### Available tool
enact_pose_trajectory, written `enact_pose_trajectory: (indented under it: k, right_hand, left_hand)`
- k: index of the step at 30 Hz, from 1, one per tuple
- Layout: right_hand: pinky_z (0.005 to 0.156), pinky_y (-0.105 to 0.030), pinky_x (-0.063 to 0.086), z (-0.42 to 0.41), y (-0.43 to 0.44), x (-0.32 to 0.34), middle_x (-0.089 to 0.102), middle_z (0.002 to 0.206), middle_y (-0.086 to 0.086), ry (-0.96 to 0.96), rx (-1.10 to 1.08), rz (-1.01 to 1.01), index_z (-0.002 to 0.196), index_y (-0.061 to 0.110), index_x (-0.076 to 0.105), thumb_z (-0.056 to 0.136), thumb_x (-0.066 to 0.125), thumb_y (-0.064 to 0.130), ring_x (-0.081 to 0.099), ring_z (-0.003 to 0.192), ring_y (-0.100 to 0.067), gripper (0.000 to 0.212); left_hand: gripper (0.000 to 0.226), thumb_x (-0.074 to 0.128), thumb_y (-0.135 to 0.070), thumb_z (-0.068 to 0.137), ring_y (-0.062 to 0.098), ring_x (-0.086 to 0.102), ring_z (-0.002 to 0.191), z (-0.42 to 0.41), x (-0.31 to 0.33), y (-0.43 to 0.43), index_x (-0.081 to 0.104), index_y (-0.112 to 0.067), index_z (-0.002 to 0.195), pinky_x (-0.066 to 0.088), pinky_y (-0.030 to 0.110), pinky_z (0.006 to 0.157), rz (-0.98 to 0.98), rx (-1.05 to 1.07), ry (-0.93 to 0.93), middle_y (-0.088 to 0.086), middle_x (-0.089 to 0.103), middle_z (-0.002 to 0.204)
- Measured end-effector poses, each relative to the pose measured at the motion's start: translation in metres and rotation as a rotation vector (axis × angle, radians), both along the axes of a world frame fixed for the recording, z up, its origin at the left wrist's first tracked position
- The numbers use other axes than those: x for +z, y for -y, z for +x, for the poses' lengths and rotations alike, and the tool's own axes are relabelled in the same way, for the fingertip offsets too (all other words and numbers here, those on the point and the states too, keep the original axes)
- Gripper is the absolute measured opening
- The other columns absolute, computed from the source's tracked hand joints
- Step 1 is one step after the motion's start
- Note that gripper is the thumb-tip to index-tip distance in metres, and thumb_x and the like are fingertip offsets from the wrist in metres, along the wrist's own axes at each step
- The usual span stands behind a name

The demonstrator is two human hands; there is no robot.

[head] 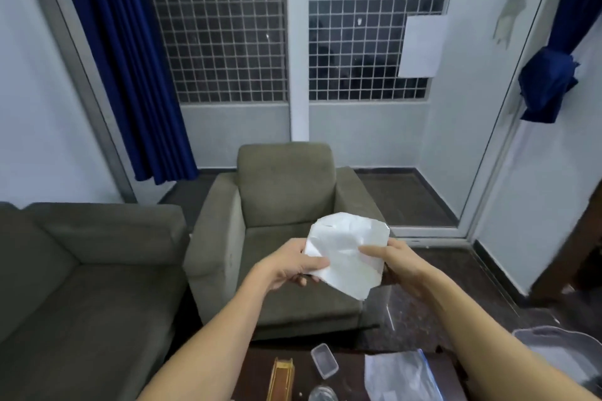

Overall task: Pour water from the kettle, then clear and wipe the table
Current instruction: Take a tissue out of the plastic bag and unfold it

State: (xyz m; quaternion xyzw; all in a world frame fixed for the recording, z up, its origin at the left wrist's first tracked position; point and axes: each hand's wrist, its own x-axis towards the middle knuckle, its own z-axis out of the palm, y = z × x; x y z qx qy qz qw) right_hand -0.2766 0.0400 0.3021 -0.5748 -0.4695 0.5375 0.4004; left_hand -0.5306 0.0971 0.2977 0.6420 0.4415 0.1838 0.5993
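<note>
I hold a folded white paper napkin [348, 254] up in front of me, above the armchair. My left hand [290, 265] pinches its left edge between thumb and fingers. My right hand [395, 262] grips its right side, thumb on top. Far below, at the frame's bottom edge, lies the dark wooden table [350, 365]. No kettle is in view.
On the table lie a small clear plastic box [323, 361], a clear zip bag [400, 374], a wooden holder [281, 379] and a glass rim [322, 394]. A grey tray [560, 358] sits at right. An olive armchair [283, 205] and sofa [81, 270] stand beyond.
</note>
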Motion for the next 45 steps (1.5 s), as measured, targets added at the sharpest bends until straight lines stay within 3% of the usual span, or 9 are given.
enact_pose_trajectory:
  k: [2,4,8,12,18,23,28,35,45]
  right_hand:
    - [0.090,-0.062,0.058,-0.005,0.001,0.017,0.077,0.107,-0.019,0.039,0.031,-0.001,0.107,0.025,0.079,0.080,0.079,0.041,0.070,0.093,-0.049,0.031]
    - [0.081,-0.053,0.063,-0.008,0.001,0.032,0.076,0.101,-0.022,0.048,0.059,-0.003,0.104,0.019,0.080,0.081,0.078,0.036,0.063,0.082,-0.043,0.029]
    - [0.073,-0.043,0.061,-0.018,0.006,0.052,0.077,0.099,-0.024,0.102,0.168,-0.003,0.101,0.019,0.079,0.081,0.075,0.031,0.074,0.078,-0.034,0.023]
    - [0.064,-0.036,0.060,-0.030,0.007,0.061,0.077,0.096,-0.022,0.097,0.194,0.019,0.100,0.016,0.079,0.083,0.077,0.035,0.074,0.074,-0.031,0.026]
    - [0.062,-0.032,0.058,-0.039,0.002,0.068,0.077,0.097,-0.021,0.058,0.210,0.044,0.105,0.014,0.078,0.080,0.078,0.029,0.072,0.072,-0.027,0.029]
    - [0.055,-0.028,0.058,-0.037,-0.003,0.072,0.077,0.094,-0.018,-0.045,0.174,0.076,0.107,0.011,0.078,0.087,0.071,0.011,0.072,0.065,-0.023,0.021]
    - [0.052,-0.027,0.056,-0.027,-0.009,0.074,0.075,0.085,-0.014,-0.164,0.132,0.070,0.108,0.011,0.079,0.091,0.066,0.009,0.070,0.062,-0.020,0.021]
    - [0.055,-0.025,0.059,-0.019,-0.024,0.064,0.073,0.086,-0.009,-0.358,0.159,0.035,0.117,0.014,0.077,0.091,0.065,0.007,0.069,0.063,-0.016,0.029]
    - [0.058,-0.026,0.059,-0.010,-0.033,0.054,0.070,0.079,-0.015,-0.336,0.215,0.049,0.090,0.010,0.080,0.094,0.053,-0.007,0.067,0.064,-0.019,0.032]
  left_hand:
    - [0.032,0.074,-0.024,0.089,0.012,0.063,0.067,-0.018,0.022,0.001,0.071,-0.007,0.116,0.042,0.020,0.049,0.050,0.001,-0.048,0.009,0.073,0.091]
    - [0.034,0.075,-0.022,0.088,0.012,0.059,0.066,-0.033,0.040,0.001,0.070,-0.004,0.116,0.040,0.020,0.050,0.075,0.009,-0.088,0.008,0.070,0.089]
    - [0.026,0.077,-0.022,0.088,0.008,0.055,0.059,-0.056,0.062,0.004,0.070,-0.007,0.108,0.036,0.020,0.049,0.113,0.030,-0.151,0.004,0.064,0.083]
    - [0.017,0.077,-0.023,0.087,0.007,0.051,0.057,-0.070,0.076,0.009,0.071,-0.015,0.100,0.038,0.020,0.049,0.133,0.009,-0.191,0.003,0.060,0.082]
    - [0.013,0.077,-0.024,0.084,0.008,0.049,0.056,-0.082,0.100,0.010,0.069,-0.019,0.092,0.040,0.020,0.050,0.130,-0.019,-0.216,-0.001,0.060,0.079]
    - [0.033,0.073,-0.030,0.087,0.007,0.058,0.061,-0.079,0.102,0.007,0.071,-0.009,0.112,0.039,0.021,0.049,0.143,0.071,-0.223,-0.002,0.071,0.087]
    - [0.025,0.069,-0.032,0.092,0.009,0.066,0.071,-0.075,0.091,0.008,0.073,-0.019,0.112,0.038,0.018,0.045,0.137,0.220,-0.056,0.004,0.079,0.102]
    - [0.020,0.064,-0.024,0.099,0.005,0.057,0.058,-0.058,0.073,0.009,0.074,-0.024,0.116,0.035,0.018,0.045,0.013,0.386,0.270,-0.005,0.071,0.087]
    - [0.031,0.042,-0.001,0.092,0.006,0.055,0.056,-0.048,0.063,0.001,0.065,-0.021,0.087,0.038,0.017,0.041,-0.169,0.458,0.465,-0.002,0.059,0.078]
